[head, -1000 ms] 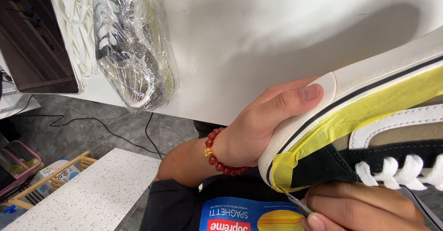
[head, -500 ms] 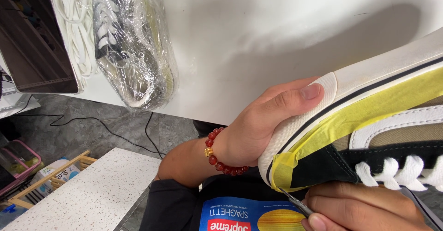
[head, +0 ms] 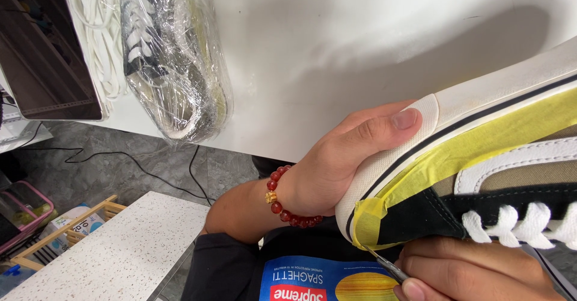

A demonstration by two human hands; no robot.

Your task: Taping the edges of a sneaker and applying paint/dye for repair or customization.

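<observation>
Left hand (head: pixel 336 163) wraps the toe of the taped sneaker (head: pixel 481 175), thumb pressed on the rubber cap; shoe extends toward 3 o'clock from the palm. Right hand (head: pixel 475 274) at 5 o'clock pinches a thin metal tool (head: pixel 381 264), tip touching the yellow tape (head: pixel 368 217). Plastic-wrapped shoe (head: pixel 174 60) lies at 11 o'clock.

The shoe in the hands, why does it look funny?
Yellow masking tape runs along the black, tan and white sneaker just above its white rubber sole, bunched and creased at the toe. Another shoe lies wrapped in clear plastic film.
</observation>
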